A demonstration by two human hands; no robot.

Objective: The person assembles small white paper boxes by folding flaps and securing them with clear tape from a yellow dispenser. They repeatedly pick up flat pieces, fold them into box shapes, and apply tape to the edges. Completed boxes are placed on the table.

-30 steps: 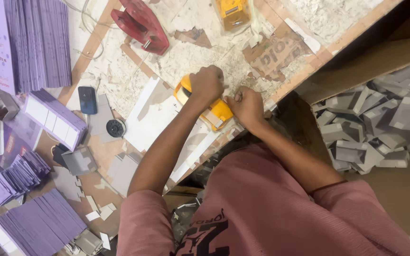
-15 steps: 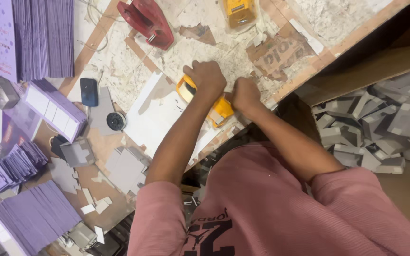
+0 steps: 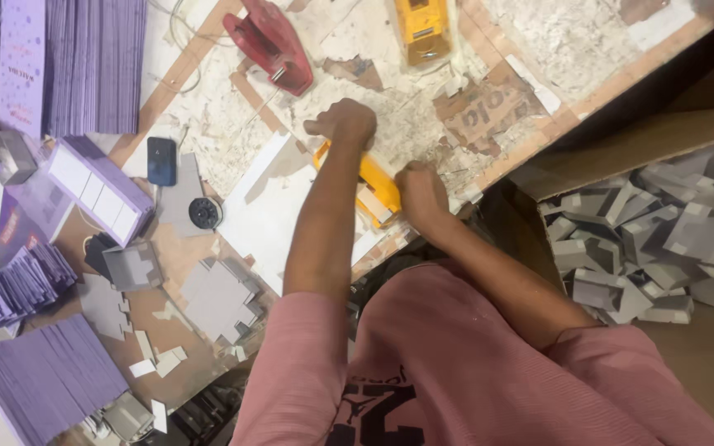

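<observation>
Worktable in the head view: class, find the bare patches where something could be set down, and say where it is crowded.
Free: the white sheet left of the left hand, and the scuffed tabletop between the red stapler and the upper yellow tool. Crowded: the left edge with purple card stacks and grey cut-outs; the cardboard box is full of folded grey pieces.

A glossy yellow plastic tape dispenser (image 3: 373, 186) is seen at centre on a rough, paper-littered wooden tabletop (image 3: 539, 49); matt grey cardboard cut-outs (image 3: 663, 239) are heaped at right.
</observation>
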